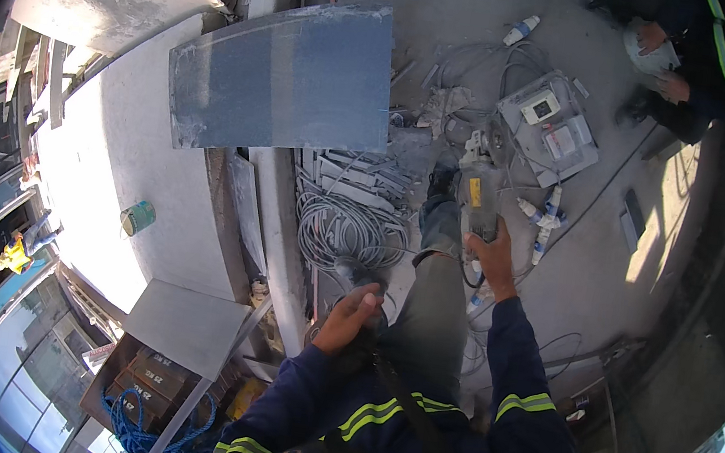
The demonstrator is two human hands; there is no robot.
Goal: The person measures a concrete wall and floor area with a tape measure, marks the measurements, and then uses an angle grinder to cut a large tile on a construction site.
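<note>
My right hand [496, 259] is wrapped round the rear of a grey angle grinder [479, 206] with a yellow label. The grinder's metal head points away from me, beside my outstretched leg and boot. My left hand [349, 317] hangs over my other knee, its fingers curled and pressed together; their inner side is hidden, so anything in them does not show. Just beyond the left hand lies a coil of grey cable [348, 229]. To the right of the grinder are blue-and-white plug connectors [548, 220] and a grey electrical box [551, 127].
A large grey-blue panel [281, 76] rests on the ledge ahead left. A green tin [138, 218] stands on the pale slab [180, 168]. Loose cables cross the floor. At the far right another person's hands [663, 64] hold a pale object. Blue rope [147, 435] lies at lower left.
</note>
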